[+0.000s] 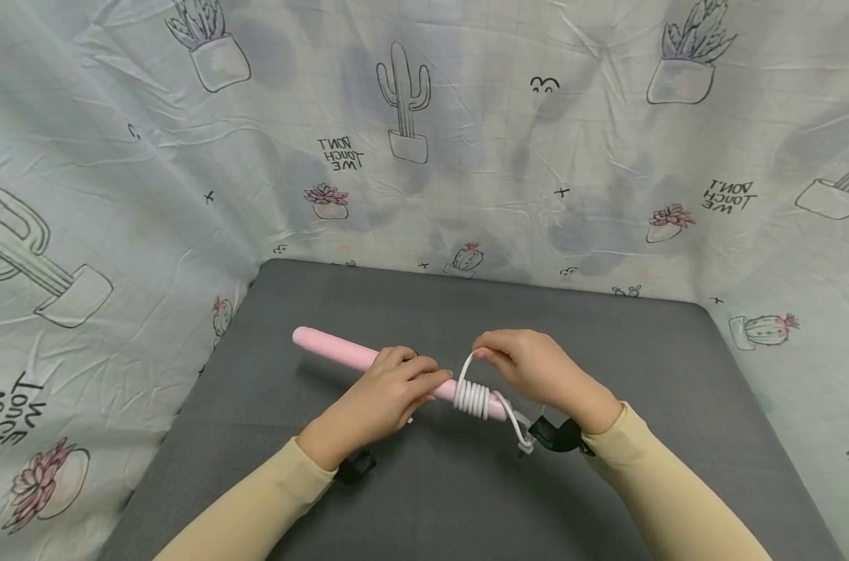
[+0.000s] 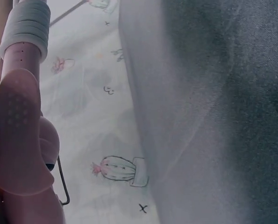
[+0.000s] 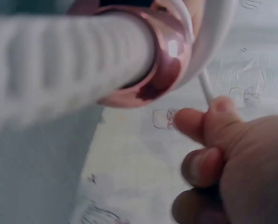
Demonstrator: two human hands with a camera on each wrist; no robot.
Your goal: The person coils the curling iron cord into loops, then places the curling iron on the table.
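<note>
A pink curling iron [image 1: 335,348] is held above the grey table, slanting from upper left to lower right. My left hand [image 1: 385,393] grips it around the middle. White cord [image 1: 472,399] is coiled in several turns about the handle, right of that hand. With thumb and forefinger, my right hand [image 1: 537,366] pinches a stretch of cord rising from the coils. The left wrist view shows the iron's thumb lever [image 2: 18,135] and a thin wire stand [image 2: 63,179]. In the right wrist view, a ribbed cord sleeve [image 3: 59,65] leaves a shiny rose collar [image 3: 174,46].
The grey tabletop [image 1: 368,304] has rounded far corners. Pale cloth [image 1: 466,156] printed with cacti hangs behind it and along both sides. A loop of cord with the plug end [image 1: 526,446] dangles beside the right wrist, near a black wrist strap [image 1: 558,435].
</note>
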